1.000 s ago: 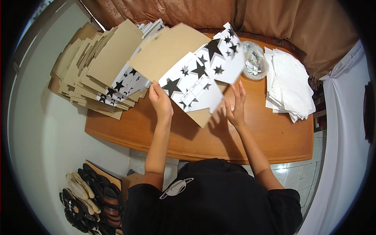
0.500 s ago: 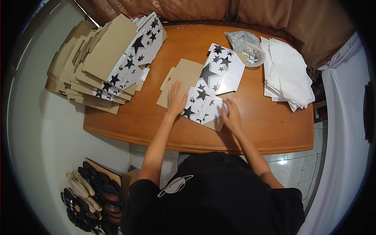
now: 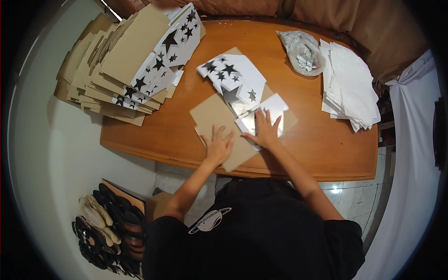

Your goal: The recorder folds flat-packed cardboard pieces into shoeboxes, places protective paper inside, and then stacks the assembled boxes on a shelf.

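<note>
A flat, unfolded cardboard box (image 3: 212, 114) lies turned at an angle on the wooden table in front of me. Black and grey stars on white cover part of it; the rest is plain brown. My left hand (image 3: 219, 146) rests on its brown panel near the front edge, fingers spread. On the white flap at the box's right side, my right hand (image 3: 266, 131) lies with fingers apart. Neither hand grips the cardboard. The right hand hides part of the flap beneath it.
A tall stack of similar flat boxes (image 3: 126, 53) leans at the table's left. Toward the back right are a clear plastic bag (image 3: 303, 53) of small packets and a pile of white sheets (image 3: 350, 86). Several shoes (image 3: 112, 228) stand on the floor at lower left.
The flat box has turned anticlockwise and come nearer to me. My left hand has moved closer and onto the brown panel; my right hand has shifted left onto the white flap.
</note>
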`<state>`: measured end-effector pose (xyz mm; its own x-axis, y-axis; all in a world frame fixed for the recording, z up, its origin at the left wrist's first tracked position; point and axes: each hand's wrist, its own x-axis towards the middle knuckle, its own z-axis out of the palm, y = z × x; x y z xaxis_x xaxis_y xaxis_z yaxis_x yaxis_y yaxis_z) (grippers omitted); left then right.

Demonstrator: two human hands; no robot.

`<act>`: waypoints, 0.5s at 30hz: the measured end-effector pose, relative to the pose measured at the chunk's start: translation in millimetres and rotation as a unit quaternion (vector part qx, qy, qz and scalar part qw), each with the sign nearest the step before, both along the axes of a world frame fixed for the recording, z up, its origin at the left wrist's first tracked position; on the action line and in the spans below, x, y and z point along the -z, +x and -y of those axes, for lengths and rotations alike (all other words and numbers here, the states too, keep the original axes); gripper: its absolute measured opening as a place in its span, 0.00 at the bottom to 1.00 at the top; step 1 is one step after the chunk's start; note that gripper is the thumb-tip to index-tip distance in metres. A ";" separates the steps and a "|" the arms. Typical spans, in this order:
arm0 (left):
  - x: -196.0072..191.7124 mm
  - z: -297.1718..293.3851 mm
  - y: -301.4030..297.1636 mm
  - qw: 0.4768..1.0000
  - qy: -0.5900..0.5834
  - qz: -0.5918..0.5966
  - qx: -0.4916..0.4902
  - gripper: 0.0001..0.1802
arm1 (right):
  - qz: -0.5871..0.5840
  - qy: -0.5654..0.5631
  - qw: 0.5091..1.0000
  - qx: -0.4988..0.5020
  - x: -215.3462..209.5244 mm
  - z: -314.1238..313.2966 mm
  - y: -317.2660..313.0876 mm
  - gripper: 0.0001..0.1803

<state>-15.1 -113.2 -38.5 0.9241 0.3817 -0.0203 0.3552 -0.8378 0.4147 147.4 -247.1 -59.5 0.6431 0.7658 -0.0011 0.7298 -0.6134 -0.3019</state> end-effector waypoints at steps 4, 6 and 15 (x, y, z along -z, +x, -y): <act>10.3 40.8 18.7 0.998 -0.055 0.033 -0.008 0.22 | 0.022 -0.051 0.998 -0.022 -15.1 -4.3 29.6 0.66; 14.5 44.3 32.8 0.996 -0.044 0.079 0.007 0.22 | 0.033 -0.047 0.998 -0.035 -20.3 -2.1 40.9 0.60; 40.2 -24.3 57.0 0.969 0.074 0.162 -0.173 0.43 | 0.061 0.042 0.987 -0.144 -32.9 9.9 46.9 0.40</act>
<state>41.9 -88.9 -78.7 0.6897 0.6456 0.3279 0.4958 -0.7510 0.4360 194.3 -257.0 -26.5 0.3906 0.9109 0.1331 0.9040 -0.3523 -0.2421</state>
